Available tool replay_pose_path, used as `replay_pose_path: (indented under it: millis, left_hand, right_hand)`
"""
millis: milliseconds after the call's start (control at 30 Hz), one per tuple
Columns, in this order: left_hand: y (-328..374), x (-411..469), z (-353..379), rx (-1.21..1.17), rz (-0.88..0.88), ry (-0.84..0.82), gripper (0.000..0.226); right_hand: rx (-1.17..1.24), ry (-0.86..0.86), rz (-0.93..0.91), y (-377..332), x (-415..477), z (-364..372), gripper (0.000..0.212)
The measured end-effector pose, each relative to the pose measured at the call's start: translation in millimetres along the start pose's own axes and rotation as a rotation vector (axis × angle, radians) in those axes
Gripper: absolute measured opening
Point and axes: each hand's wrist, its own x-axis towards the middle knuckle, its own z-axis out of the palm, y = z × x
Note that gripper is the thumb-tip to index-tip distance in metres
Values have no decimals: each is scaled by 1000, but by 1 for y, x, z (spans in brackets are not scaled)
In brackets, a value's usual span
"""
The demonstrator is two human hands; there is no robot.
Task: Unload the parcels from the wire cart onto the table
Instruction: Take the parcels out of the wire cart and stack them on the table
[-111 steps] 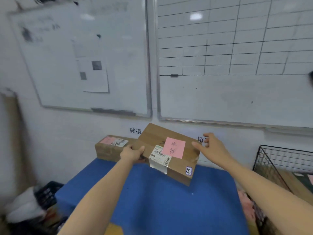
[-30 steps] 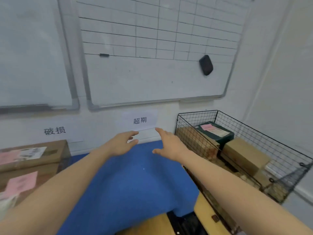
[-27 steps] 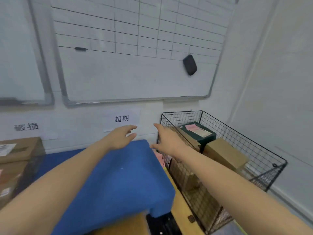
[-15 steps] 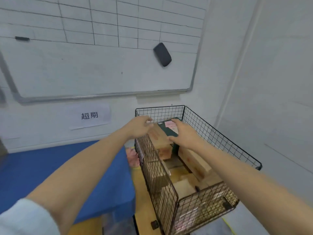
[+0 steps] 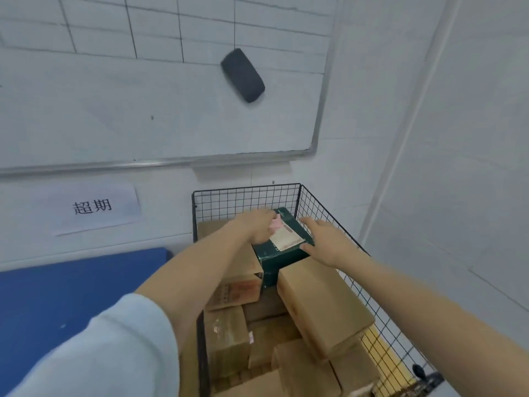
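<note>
A black wire cart (image 5: 246,193) stands in the corner, filled with several brown cardboard parcels (image 5: 320,305). On top at the back lies a dark green box (image 5: 282,255) with a white label and a pink note. My left hand (image 5: 254,226) rests on the box's left top edge, fingers over the pink note. My right hand (image 5: 326,242) presses against the box's right side with the thumb at its front corner. Both hands touch the box; it still sits on the parcels below. The blue table (image 5: 71,287) lies to the left of the cart.
A whiteboard (image 5: 143,110) with a dark eraser (image 5: 242,75) hangs on the wall behind. A paper sign (image 5: 94,209) is stuck under it above the table. The right wall stands close beside the cart.
The view swung right from the table to the cart and came closer. Both empty hands went from above the table into the cart and now clasp the green box.
</note>
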Motion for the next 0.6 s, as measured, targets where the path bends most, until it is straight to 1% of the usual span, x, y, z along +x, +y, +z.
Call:
replay_pose_path:
  millis: [133, 233, 333, 433, 533, 600]
  left_hand:
    - [-3, 19, 27, 78, -105, -102, 50]
    - [-5, 28, 44, 161, -179, -138, 51]
    - [-5, 28, 62, 167, -244, -200, 54]
    - [-5, 30, 76, 87, -300, -227, 56]
    - [-2, 32, 78, 9, -354, -237, 55]
    - [1, 34, 77, -21, -380, -254, 55]
  right_hand:
    - [16, -66, -13, 22, 29, 17, 60]
    - [48, -86, -49, 30, 51, 31, 53]
    - [53, -154, -92, 34, 70, 47, 49]
    - [55, -199, -92, 36, 82, 67, 53]
    - [24, -247, -57, 41, 89, 78, 63]
    - [108, -323, -7, 48, 93, 80, 67]
